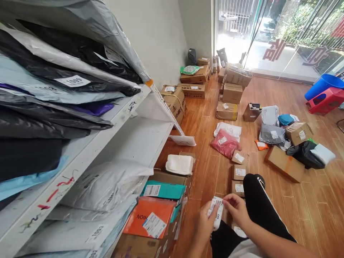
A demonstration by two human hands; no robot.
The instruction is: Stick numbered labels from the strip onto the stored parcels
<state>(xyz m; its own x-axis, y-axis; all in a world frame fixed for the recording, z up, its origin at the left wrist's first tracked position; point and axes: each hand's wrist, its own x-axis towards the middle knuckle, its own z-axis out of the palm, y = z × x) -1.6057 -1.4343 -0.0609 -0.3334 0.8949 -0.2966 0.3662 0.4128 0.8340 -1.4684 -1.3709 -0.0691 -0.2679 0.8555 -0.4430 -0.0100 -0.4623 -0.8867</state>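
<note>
Low in the head view, both my hands pinch a strip of white number labels (216, 212) printed with digits. My left hand (203, 225) holds the strip's left side with closed fingers. My right hand (237, 211) grips its upper right edge between thumb and fingers. My knee in black trousers (258, 204) is raised just behind the hands. Left of my hands an orange parcel (149, 218) and a teal parcel (163, 190) lie on stacked boxes at the shelf's foot.
A white shelf unit (88, 143) packed with grey and black mailer bags fills the left. Cardboard boxes (232, 93) and bagged parcels, one red (225, 143), are scattered over the wooden floor. A red stool (326, 101) and blue bucket (324, 84) stand by the glass front.
</note>
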